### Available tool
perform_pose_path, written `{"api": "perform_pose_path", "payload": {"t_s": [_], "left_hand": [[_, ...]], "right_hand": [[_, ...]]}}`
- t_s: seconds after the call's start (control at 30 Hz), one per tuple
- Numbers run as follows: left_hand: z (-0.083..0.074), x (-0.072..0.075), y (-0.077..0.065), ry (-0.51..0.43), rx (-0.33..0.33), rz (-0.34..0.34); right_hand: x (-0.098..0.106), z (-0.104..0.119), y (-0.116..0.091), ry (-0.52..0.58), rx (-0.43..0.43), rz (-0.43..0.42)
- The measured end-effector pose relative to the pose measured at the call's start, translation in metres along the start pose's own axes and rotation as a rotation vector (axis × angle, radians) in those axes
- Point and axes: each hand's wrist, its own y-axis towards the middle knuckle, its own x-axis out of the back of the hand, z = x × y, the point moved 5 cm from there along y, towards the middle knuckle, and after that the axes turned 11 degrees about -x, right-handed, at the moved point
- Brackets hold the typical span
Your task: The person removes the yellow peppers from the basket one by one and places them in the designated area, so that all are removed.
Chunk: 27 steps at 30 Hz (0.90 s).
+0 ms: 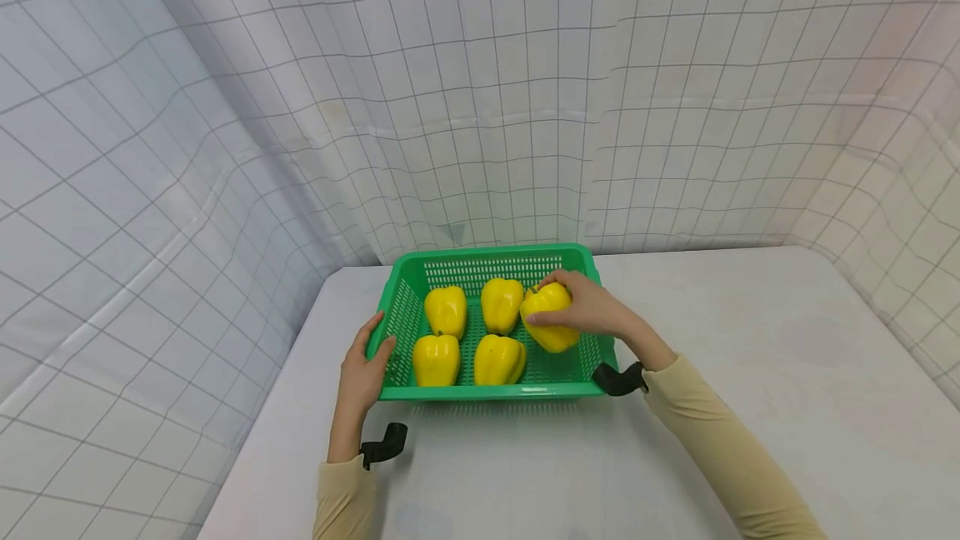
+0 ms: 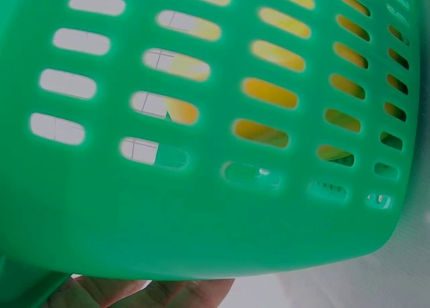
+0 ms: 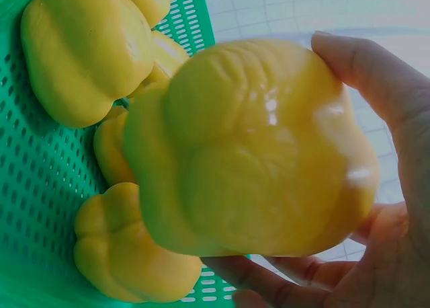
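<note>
A yellow bell pepper [image 1: 553, 337] is held in my right hand [image 1: 595, 309], thumb on one side and fingers on the other. It is at the right end of a green plastic basket [image 1: 487, 392]. Seen in the right wrist view, the held bell pepper [image 3: 262, 153] shows its lobed end to the camera. My left hand [image 1: 362, 373] grips the basket's left rim. In the left wrist view its fingers [image 2: 195, 293] show partly beyond the slotted basket wall [image 2: 201, 220], which hides the rest of the hand.
Several more yellow bell peppers lie in the basket, among them one at the back left [image 1: 446, 311] and one at the front middle [image 1: 498, 359]. The basket stands on a white table [image 1: 712, 315]. White gridded cloth [image 1: 525, 107] hangs behind and at both sides.
</note>
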Motion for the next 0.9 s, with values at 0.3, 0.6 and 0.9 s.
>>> {"api": "perform_pose_path", "payload": {"t_s": [0.3, 0.6, 0.9], "left_hand": [[0.000, -0.001, 0.001, -0.011, -0.007, -0.010], [0.000, 0.000, 0.000, -0.007, -0.005, -0.010], [0.000, 0.000, 0.001, -0.007, -0.006, -0.012]], "right_hand": [[0.013, -0.005, -0.005, 0.066, -0.035, -0.114], [0.025, -0.008, -0.010, 0.125, -0.067, -0.221], [0.033, -0.016, -0.014, 0.239, -0.074, -0.259]]}}
